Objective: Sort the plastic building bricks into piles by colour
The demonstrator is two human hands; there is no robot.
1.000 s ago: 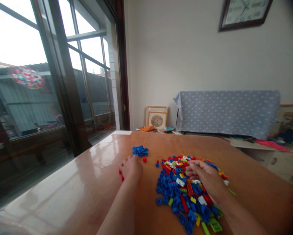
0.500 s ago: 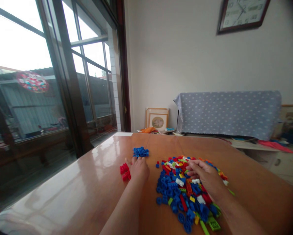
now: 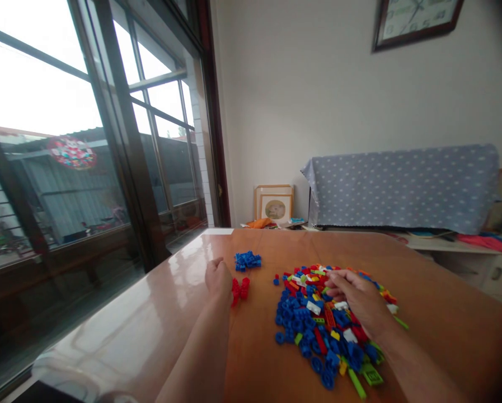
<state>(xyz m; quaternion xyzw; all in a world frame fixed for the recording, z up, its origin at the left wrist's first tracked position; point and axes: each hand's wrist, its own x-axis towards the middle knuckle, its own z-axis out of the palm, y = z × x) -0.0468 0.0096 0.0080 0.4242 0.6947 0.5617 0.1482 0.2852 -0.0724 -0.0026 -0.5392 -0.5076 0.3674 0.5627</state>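
My left hand (image 3: 218, 280) is closed at the left side of the red bricks (image 3: 240, 289), its fingers curled inward; whether anything is inside is hidden. Just beyond lies a small cluster of blue bricks (image 3: 247, 260). My right hand (image 3: 353, 291) hovers over or rests on the right part of a large mixed pile of toy building bricks (image 3: 303, 313) in blue, red, white, yellow, orange and green. Its thumb and fingers are drawn together, and what they hold, if anything, is too small to tell.
All the bricks lie on a glossy brown table (image 3: 267, 358). A glass window door (image 3: 120, 140) runs along the left. Behind the table are a framed picture (image 3: 275, 208), a dotted blue cloth (image 3: 402, 187) over something, and a wall clock (image 3: 416, 22).
My left hand has drawn away from beside the blue cluster to the left of the red bricks, its fingers now curled. My right hand stays at the pile. The view has shifted slightly.
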